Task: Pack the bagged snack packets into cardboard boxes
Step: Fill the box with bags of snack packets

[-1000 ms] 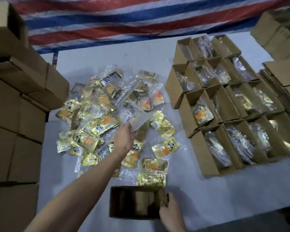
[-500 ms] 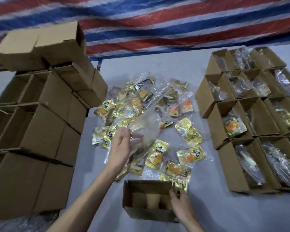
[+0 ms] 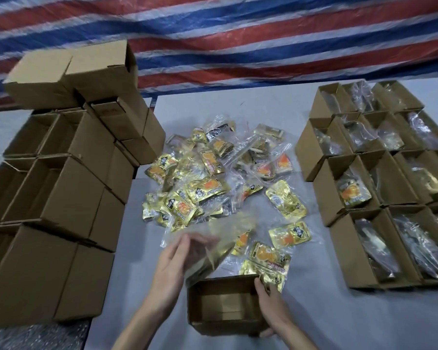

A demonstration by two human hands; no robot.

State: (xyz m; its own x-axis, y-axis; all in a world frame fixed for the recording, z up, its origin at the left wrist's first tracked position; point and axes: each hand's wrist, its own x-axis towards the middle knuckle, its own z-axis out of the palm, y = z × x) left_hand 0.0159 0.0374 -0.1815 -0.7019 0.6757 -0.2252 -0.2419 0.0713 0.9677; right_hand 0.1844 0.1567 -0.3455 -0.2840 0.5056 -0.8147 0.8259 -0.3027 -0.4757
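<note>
Well under way, by my reading: a block of filled boxes (image 3: 344,253) stood open at the right of the tabletop (image 3: 326,319), each with a clear bag inside. A large pile of bagged packets (image 3: 213,188) lay unpacked mid-table, and a stack of spare boxes (image 3: 61,193), seemingly empty, sat at the left. The open box (image 3: 220,303) nearest the person held nothing yet; right hand (image 3: 272,306), grip clasping its right wall, steadied it, while left hand (image 3: 173,258), grip pinching one motion-blurred bag (image 3: 213,248), had it just above the box's far-left rim, not yet in.
</note>
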